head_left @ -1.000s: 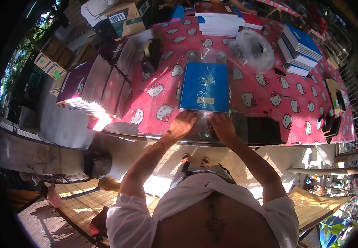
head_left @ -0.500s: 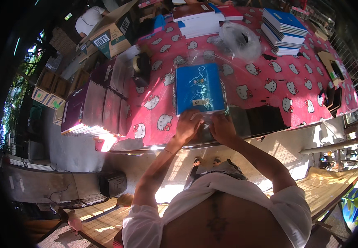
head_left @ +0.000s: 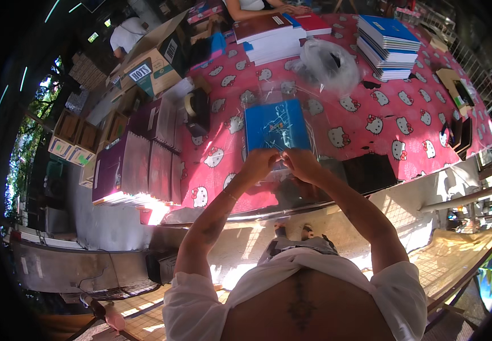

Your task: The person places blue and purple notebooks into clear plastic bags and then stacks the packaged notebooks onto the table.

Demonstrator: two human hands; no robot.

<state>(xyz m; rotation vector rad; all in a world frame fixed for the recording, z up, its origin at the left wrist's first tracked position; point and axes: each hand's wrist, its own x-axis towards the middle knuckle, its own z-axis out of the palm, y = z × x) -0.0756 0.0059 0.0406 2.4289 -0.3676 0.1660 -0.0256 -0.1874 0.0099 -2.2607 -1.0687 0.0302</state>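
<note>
A blue notebook, or a thin stack of them, lies on the table in front of me inside a clear plastic bag that glints in the light. My left hand is at its near edge, fingers closed in a pinch on the plastic. Close beside it, almost touching, my right hand pinches the plastic too, thumb and forefinger together. Both hands hide the notebook's near edge.
Purple notebooks stand stacked at the left, beside a tape dispenser and a cardboard box. Crumpled clear plastic, a blue notebook stack and brown-covered books lie farther back. Another person's hands rest there.
My hands have come closer together and moved up over the notebook's near edge, covering its white label. At the far side, another person's arm and hands have come further into view.
</note>
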